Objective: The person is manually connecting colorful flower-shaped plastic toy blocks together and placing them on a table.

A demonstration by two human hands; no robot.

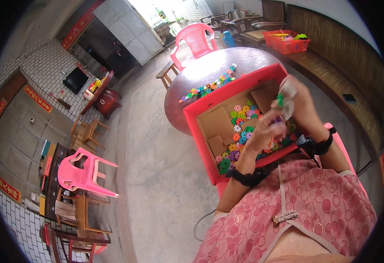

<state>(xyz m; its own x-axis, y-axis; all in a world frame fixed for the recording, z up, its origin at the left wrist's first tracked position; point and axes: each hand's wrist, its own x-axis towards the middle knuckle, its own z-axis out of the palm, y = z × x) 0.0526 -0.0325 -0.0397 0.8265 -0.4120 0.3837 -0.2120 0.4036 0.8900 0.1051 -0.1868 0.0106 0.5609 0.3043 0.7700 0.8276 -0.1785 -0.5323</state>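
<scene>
Round brown table (209,70), red cardboard box (227,94), chain of colourful plastic pieces (209,87)

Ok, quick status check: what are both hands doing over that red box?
Left hand pinching a purple piece. Right hand gripping a green piece, close together. Both above the red box of plastic flower discs. Nothing in the way.

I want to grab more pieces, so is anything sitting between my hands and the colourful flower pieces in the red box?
Nothing visible does. The left hand and right hand hover right above the flower pieces in the open red box; only loose cardboard flaps lie beside them.
</scene>
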